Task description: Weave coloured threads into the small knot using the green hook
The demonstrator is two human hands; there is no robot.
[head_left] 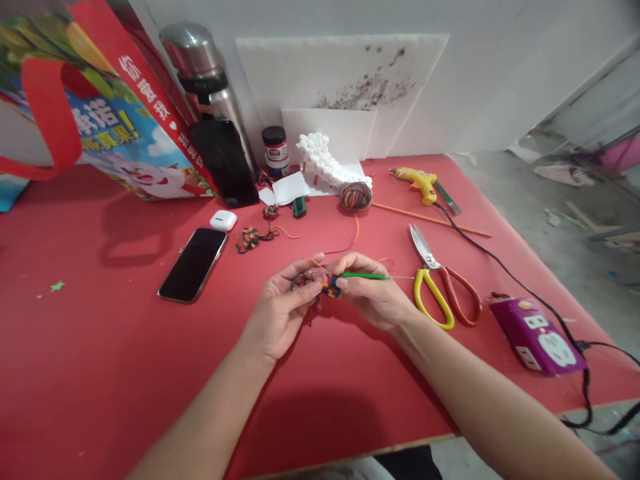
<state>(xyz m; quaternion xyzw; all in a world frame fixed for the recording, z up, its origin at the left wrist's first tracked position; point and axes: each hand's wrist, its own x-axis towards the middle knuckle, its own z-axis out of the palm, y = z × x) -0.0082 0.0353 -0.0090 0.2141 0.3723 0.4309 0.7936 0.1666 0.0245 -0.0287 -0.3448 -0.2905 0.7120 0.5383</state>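
Observation:
Near the middle of the red table, my left hand [287, 303] pinches a small multicoloured crocheted piece [331, 287] between thumb and fingers. My right hand [373, 293] is closed around a green-handled crochet hook [364, 275], its fingertips touching the piece's right side. The hook's thin rear end points right, and its tip is hard to make out among the yarn. A thin orange strand runs over my fingers. Beyond my hands lies a ball of variegated yarn [355, 195], with a strand trailing from it toward me.
Scissors [434, 267] lie right of my right hand, with a purple box [539, 335] and black cable beyond. A yellow glue gun [419, 181] and orange stick [435, 219] lie behind. Phone [193, 265], earbud case [223, 220] and small crocheted piece [250, 238] are left.

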